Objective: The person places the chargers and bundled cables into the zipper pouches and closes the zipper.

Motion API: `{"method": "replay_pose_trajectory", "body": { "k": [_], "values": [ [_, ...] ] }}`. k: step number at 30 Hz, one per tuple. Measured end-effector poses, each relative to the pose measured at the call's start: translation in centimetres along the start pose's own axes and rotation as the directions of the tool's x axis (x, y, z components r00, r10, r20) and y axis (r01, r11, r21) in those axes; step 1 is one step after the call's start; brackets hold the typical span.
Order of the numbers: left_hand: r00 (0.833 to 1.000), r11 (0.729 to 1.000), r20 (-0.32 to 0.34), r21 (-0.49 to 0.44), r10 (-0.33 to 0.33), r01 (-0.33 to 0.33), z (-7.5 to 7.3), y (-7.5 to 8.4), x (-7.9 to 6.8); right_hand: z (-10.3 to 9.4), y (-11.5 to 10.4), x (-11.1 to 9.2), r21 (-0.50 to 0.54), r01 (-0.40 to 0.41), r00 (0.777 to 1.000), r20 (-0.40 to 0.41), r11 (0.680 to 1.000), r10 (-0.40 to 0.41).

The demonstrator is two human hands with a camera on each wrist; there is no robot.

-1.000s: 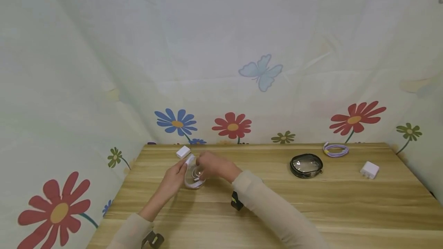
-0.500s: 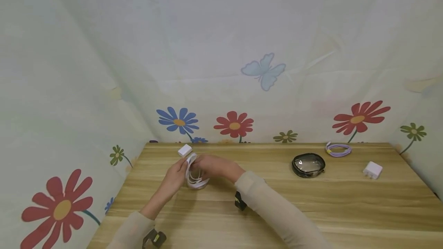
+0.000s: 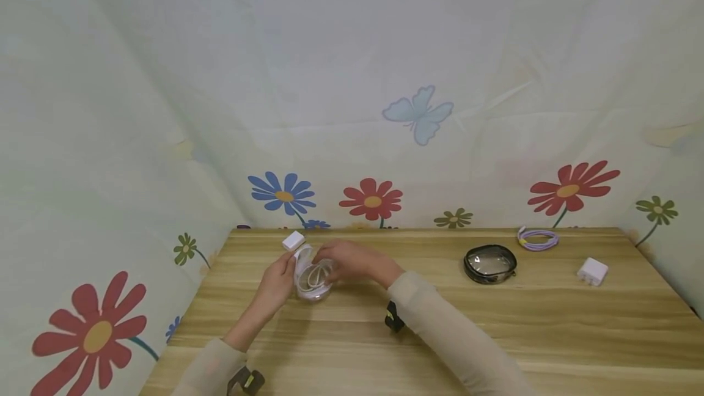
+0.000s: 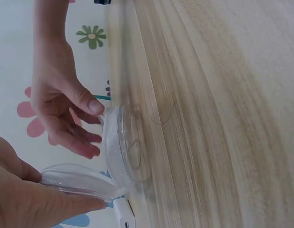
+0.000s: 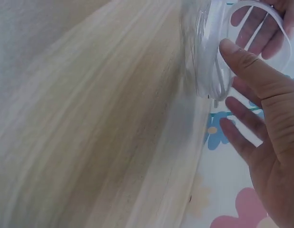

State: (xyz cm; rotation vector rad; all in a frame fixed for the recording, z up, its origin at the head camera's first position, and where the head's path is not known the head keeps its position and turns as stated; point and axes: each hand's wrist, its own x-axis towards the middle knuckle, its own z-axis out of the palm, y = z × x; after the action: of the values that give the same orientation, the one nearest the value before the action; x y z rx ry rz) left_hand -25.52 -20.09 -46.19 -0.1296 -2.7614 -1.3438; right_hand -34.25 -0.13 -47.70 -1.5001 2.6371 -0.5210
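A clear round case (image 3: 315,296) with a white zipper band stands on the table with its lid raised. My left hand (image 3: 277,278) pinches the lid (image 4: 80,181) between thumb and fingers, as the left wrist view shows. Inside the case lies a coiled white cable (image 3: 316,276). At the case's right side is my right hand (image 3: 353,260); in the right wrist view its fingers are spread and relaxed, the thumb (image 5: 237,56) overlapping the case rim and cable. Nothing is gripped by it.
Just behind the clear case sits a white charger block (image 3: 294,241). Farther right are a black-rimmed clear case (image 3: 491,264), a coiled purple cable (image 3: 539,239) and a second white charger (image 3: 593,271) with prongs. A flowered curtain (image 3: 352,78) hangs behind the table.
My right hand has moved from inside the case, where it was at the cable, to the right. The cable's coil now shows more plainly in the case. My left hand keeps its hold.
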Motion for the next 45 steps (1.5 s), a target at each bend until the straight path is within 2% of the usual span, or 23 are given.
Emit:
{"method": "replay_pose_trajectory", "body": {
  "k": [7,13,15,18,21,24,28,32,34,37,41,45],
  "values": [
    [0.997,0.995,-0.067,0.099,0.033,-0.026,0.0,-0.1,0.0,0.7,-0.4,0.1,-0.033,-0.087,0.994,-0.076,0.996,0.085],
    [0.992,0.989,-0.108,0.138,0.067,-0.052,-0.1,-0.3,0.0,2.1,-0.9,1.0,-0.064,-0.235,0.964,-0.142,0.97,0.224],
    [0.992,0.99,-0.109,0.134,0.061,-0.047,-0.1,-0.4,0.0,2.2,-1.2,1.2,-0.053,-0.252,0.959,-0.148,0.966,0.242],
    [0.993,0.992,-0.109,0.123,0.052,-0.038,-0.3,-0.7,-0.1,2.0,-1.4,1.5,-0.022,-0.203,0.969,-0.145,0.979,0.198],
    [0.993,0.992,-0.108,0.119,0.055,-0.042,-0.3,-1.0,-0.1,1.9,-1.6,1.6,-0.022,-0.096,0.987,-0.131,0.995,0.092],
    [0.993,0.992,-0.106,0.121,0.054,-0.041,-0.4,-1.0,-0.1,2.0,-1.6,1.9,-0.044,-0.017,0.994,-0.105,0.999,0.012],
    [0.993,0.993,-0.106,0.113,0.047,-0.035,-0.5,-1.0,-0.3,2.5,-1.4,2.2,-0.118,0.059,0.99,-0.117,0.991,-0.073],
    [0.995,0.995,-0.099,0.098,0.028,-0.018,-0.6,-1.2,-0.4,3.3,-1.1,2.3,-0.21,0.133,0.967,-0.186,0.969,-0.173],
    [0.995,0.996,-0.093,0.092,0.02,-0.011,-0.7,-1.2,-0.5,3.5,-1.1,2.3,-0.237,0.122,0.961,-0.213,0.964,-0.174],
    [0.996,0.996,-0.09,0.086,0.021,-0.013,-0.7,-1.2,-0.5,3.8,-1.2,2.3,-0.231,0.068,0.966,-0.228,0.971,-0.122],
    [0.996,0.997,-0.083,0.079,0.017,-0.01,-0.8,-1.3,-0.5,3.7,-1.5,2.4,-0.152,0.013,0.975,-0.219,0.988,-0.046],
    [0.997,0.997,-0.08,0.076,0.008,-0.002,-0.9,-1.2,-0.5,3.4,-1.6,2.6,-0.09,0.012,0.98,-0.197,0.996,-0.029]
  ]
}}
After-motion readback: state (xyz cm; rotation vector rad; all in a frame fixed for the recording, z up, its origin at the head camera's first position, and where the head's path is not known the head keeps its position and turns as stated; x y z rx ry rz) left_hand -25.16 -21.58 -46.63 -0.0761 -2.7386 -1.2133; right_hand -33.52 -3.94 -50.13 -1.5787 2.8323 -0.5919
